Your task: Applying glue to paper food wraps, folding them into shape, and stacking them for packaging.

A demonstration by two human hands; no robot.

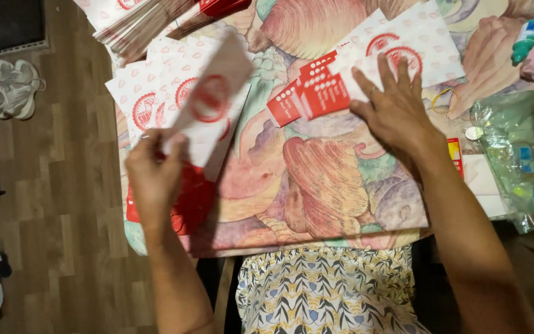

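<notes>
Left hand (154, 170) pinching a white-and-red paper packet (208, 105), lifted and tilted above the stack (149, 93) near the table's left edge; right hand (394, 105) flat, fingers spread, pressing another flat packet (366, 65) toward the far edge. Best kept pinned while sliding, edges square. Shell-patterned tablecloth (316, 179), wood floor (63, 185), sneakers (7, 86) far left.

My left hand (154, 176) holds a paper bag (208, 105) above the left stack (149, 93); my right hand (394, 108) rests on the right stack (415, 52) on the table (316, 185)
</notes>
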